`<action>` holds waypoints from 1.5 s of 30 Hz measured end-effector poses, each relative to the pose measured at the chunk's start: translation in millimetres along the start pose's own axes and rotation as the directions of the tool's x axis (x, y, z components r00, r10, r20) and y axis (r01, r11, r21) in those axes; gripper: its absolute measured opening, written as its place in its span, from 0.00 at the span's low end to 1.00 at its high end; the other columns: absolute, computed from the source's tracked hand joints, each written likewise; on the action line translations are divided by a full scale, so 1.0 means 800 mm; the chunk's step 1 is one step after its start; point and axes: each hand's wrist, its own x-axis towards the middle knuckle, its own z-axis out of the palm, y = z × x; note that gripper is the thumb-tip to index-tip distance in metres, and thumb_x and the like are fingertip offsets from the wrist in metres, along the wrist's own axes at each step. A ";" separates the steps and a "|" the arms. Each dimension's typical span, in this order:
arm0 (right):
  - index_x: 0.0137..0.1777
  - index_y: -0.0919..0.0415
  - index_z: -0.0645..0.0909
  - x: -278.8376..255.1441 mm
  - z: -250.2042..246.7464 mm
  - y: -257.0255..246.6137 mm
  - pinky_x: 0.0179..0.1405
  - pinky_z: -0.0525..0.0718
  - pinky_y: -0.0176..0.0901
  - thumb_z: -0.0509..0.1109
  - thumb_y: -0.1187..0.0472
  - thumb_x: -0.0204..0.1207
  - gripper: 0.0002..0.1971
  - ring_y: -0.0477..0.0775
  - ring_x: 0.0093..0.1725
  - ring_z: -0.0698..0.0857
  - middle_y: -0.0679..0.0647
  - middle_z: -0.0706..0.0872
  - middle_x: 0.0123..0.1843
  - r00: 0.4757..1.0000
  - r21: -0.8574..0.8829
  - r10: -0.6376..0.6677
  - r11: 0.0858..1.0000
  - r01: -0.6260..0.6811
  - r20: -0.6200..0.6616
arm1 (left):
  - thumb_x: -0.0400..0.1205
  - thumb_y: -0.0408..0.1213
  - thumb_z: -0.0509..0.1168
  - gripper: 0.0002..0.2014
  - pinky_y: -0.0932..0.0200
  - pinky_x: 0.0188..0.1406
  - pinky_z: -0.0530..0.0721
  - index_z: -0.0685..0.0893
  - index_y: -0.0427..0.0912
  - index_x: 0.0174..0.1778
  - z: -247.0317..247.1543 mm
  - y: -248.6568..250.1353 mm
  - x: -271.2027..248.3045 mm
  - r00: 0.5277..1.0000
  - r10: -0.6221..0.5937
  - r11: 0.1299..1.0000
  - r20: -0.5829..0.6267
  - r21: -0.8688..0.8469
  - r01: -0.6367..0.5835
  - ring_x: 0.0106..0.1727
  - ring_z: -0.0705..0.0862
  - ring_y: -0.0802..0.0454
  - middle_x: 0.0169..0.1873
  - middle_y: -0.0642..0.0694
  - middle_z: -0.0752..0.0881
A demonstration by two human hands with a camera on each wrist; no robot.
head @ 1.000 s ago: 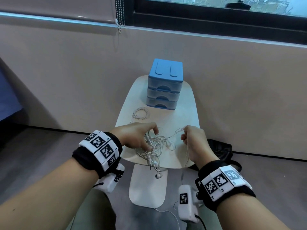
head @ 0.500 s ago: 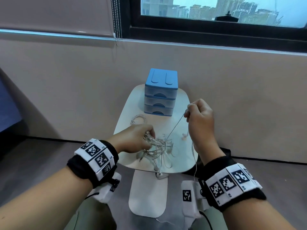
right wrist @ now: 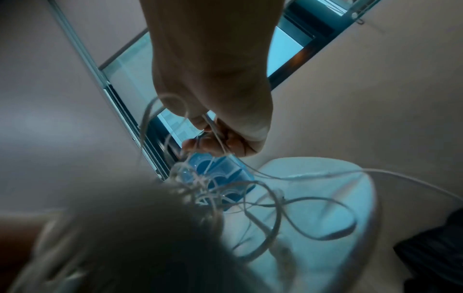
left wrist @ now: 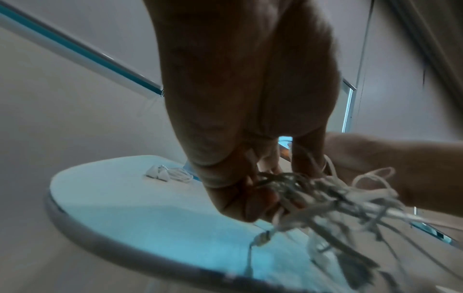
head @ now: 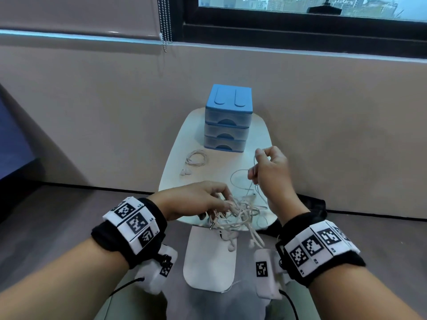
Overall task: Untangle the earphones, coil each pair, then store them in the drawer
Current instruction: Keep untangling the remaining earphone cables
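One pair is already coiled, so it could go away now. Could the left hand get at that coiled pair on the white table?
Probably not yet: the left hand grips the tangled white earphones. Nothing blocks the coiled pair otherwise.

Tangled earphones (head: 238,218): white cords knotted in a loose bundle, at table's near edge, well in front of drawer unit (head: 227,118); plug and earbuds dangling. Coiled earphones (head: 196,158): neat loop, flat, just front-left of unit. Unit: blue, three drawers closed.
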 end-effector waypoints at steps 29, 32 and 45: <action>0.47 0.60 0.77 0.051 -0.028 -0.106 0.28 0.80 0.41 0.68 0.63 0.87 0.06 0.50 0.24 0.80 0.51 0.85 0.25 0.985 0.114 -0.146 0.981 0.156 -0.096 | 0.89 0.36 0.66 0.05 0.53 0.38 0.77 0.87 0.45 0.53 -0.089 0.053 0.019 0.900 0.189 0.978 -0.392 -0.004 -0.208 0.39 0.78 0.48 0.41 0.43 0.84; 0.52 0.64 0.83 0.046 -0.027 -0.100 0.25 0.75 0.35 0.71 0.66 0.83 0.02 0.43 0.22 0.78 0.52 0.82 0.28 0.995 0.007 -0.095 0.995 0.095 0.020 | 0.91 0.35 0.64 0.05 0.60 0.33 0.81 0.84 0.42 0.53 -0.097 0.070 0.018 0.849 0.257 0.949 -0.462 -0.048 -0.313 0.35 0.81 0.53 0.45 0.41 0.84; 0.56 0.53 0.86 0.035 -0.043 -0.066 0.34 0.72 0.41 0.81 0.55 0.76 0.12 0.45 0.30 0.77 0.48 0.85 0.38 0.959 -0.431 0.026 0.897 0.102 0.283 | 0.89 0.30 0.65 0.03 0.53 0.41 0.82 0.81 0.43 0.52 -0.081 0.048 0.024 0.814 0.259 0.943 -0.521 -0.047 -0.330 0.39 0.86 0.50 0.43 0.47 0.83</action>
